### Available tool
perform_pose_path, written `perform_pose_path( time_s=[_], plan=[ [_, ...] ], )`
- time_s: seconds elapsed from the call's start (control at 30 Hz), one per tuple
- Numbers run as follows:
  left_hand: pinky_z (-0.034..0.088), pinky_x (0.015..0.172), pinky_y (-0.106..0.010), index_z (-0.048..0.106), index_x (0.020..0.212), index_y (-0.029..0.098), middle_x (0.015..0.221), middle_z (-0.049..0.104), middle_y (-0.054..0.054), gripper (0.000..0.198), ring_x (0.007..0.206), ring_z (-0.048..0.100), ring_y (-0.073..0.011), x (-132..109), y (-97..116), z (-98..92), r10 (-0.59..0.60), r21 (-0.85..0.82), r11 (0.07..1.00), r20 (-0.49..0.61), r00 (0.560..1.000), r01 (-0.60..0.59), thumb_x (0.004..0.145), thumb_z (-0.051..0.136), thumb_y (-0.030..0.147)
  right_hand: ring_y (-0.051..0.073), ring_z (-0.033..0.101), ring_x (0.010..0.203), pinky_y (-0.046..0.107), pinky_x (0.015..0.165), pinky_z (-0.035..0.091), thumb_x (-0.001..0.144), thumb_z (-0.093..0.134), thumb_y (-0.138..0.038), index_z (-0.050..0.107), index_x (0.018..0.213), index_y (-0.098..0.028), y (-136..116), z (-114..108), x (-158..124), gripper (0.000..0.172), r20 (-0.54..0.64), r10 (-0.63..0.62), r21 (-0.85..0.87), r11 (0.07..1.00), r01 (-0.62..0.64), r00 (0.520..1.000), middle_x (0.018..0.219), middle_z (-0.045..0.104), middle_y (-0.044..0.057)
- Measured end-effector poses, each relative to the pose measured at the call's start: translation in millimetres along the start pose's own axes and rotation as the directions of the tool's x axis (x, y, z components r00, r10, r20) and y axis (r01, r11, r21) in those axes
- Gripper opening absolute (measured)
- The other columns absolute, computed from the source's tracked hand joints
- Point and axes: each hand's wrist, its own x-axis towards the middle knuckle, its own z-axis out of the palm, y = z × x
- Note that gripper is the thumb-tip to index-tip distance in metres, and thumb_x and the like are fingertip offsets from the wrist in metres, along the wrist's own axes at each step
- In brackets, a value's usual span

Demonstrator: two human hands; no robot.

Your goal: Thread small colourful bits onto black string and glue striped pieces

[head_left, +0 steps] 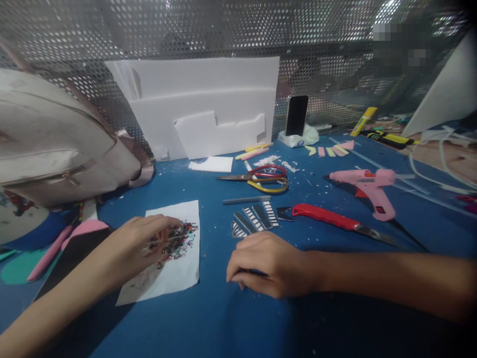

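My left hand (137, 243) pinches a thin stick, its tip in a heap of small coloured glitter bits (178, 239) lying on a white paper sheet (175, 276). My right hand (266, 266) rests on the blue table with its fingers curled under; something dark shows beneath them, but I cannot make it out. Just beyond that hand lie several small black strips with white stripes (255, 219) and a grey pen (246, 200).
A red utility knife (337, 221), a pink glue gun (368, 186) and scissors (261, 177) lie to the right and behind. White foam boards (208, 109) lean on the mesh wall, a phone (297, 115) stands beside them. A pale bag (55, 144) fills the left.
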Motion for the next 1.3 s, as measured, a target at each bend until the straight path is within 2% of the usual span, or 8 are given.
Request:
perform_pose_path(
  time_s=[0.2,0.33,0.53,0.7,0.97,1.03,1.13,1.3],
  plan=[
    [0.043,0.07,-0.032,0.064,0.113,0.024,0.094,0.068,-0.006,0.034,0.079,0.06,-0.0191,2.4,-0.5,-0.8,0.053,-0.017,0.998,-0.016,0.998,-0.053,0.085,0.047,0.017,0.011,0.055,0.07,0.025,0.068,0.042,0.096,0.046,-0.02,0.058,0.097,-0.017,0.1,0.5,-0.5,0.011,-0.001,-0.011,-0.018,1.0,0.011,1.0,0.076,0.063,-0.001],
    [0.045,0.068,-0.03,0.07,0.094,0.024,0.09,0.069,-0.004,0.023,0.077,0.062,-0.0176,3.3,-0.1,-2.6,0.088,-0.038,0.995,-0.07,0.994,-0.091,0.087,0.048,0.022,0.011,0.055,0.071,0.025,0.07,0.042,0.096,0.046,-0.02,0.058,0.097,-0.018,1.1,1.7,-1.8,0.011,0.01,0.0,-0.014,1.0,0.0,1.0,0.076,0.063,-0.001],
    [0.049,0.078,-0.032,0.068,0.087,0.022,0.092,0.071,-0.003,0.022,0.085,0.064,-0.0182,0.7,2.2,-9.2,0.058,-0.031,0.997,-0.239,0.969,-0.067,0.091,0.048,0.029,0.011,0.055,0.07,0.025,0.07,0.042,0.095,0.048,-0.019,0.058,0.096,-0.018,1.3,1.1,-0.8,0.01,0.007,0.002,-0.013,1.0,-0.002,1.0,0.075,0.063,-0.001],
    [0.05,0.077,-0.03,0.069,0.087,0.024,0.091,0.072,0.0,0.009,0.084,0.066,-0.0174,-3.8,3.7,-10.3,0.073,0.0,0.997,-0.369,0.927,-0.079,0.087,0.059,0.024,0.011,0.055,0.069,0.024,0.068,0.042,0.096,0.047,-0.021,0.058,0.094,-0.017,-0.3,1.1,-0.2,0.011,-0.015,0.005,-0.019,1.0,-0.005,1.0,0.075,0.063,-0.001],
    [0.049,0.069,-0.025,0.066,0.083,0.022,0.078,0.069,0.002,0.004,0.073,0.064,-0.0139,-3.0,56.2,4.7,0.178,-0.172,0.946,-0.428,0.886,-0.273,0.086,0.065,0.019,0.01,0.052,0.067,0.024,0.066,0.04,0.092,0.05,-0.021,0.059,0.092,-0.017,-2.6,-0.5,-0.7,0.01,-0.065,0.067,-0.023,0.997,-0.068,0.996,0.075,0.061,-0.001],
    [0.049,0.073,-0.026,0.066,0.084,0.022,0.08,0.07,0.002,0.004,0.075,0.064,-0.0139,-2.9,72.6,15.4,0.163,-0.254,0.924,-0.416,0.895,-0.286,0.086,0.066,0.019,0.01,0.051,0.067,0.024,0.066,0.039,0.091,0.05,-0.021,0.06,0.091,-0.017,-4.2,-1.9,-0.6,0.011,-0.079,0.072,-0.015,0.997,-0.074,0.994,0.075,0.061,0.0],
    [0.048,0.066,-0.023,0.065,0.08,0.021,0.075,0.069,0.003,0.007,0.069,0.064,-0.0114,-3.0,90.9,31.4,0.148,-0.389,0.874,-0.358,0.922,-0.291,0.085,0.067,0.016,0.011,0.05,0.067,0.024,0.065,0.038,0.09,0.049,-0.02,0.06,0.088,-0.017,-5.9,-3.5,-1.0,0.011,-0.1,0.083,-0.001,0.996,-0.084,0.992,0.075,0.061,0.0],
    [0.048,0.063,-0.021,0.066,0.078,0.021,0.073,0.069,0.003,0.01,0.069,0.064,-0.0109,-2.9,97.3,42.4,0.092,-0.502,0.827,-0.324,0.942,-0.254,0.084,0.066,0.013,0.01,0.047,0.066,0.023,0.064,0.036,0.089,0.054,-0.022,0.058,0.084,-0.018,-5.1,-2.7,-1.5,0.008,-0.119,0.108,-0.001,0.994,-0.109,0.987,0.069,0.058,-0.003]
  ],
)
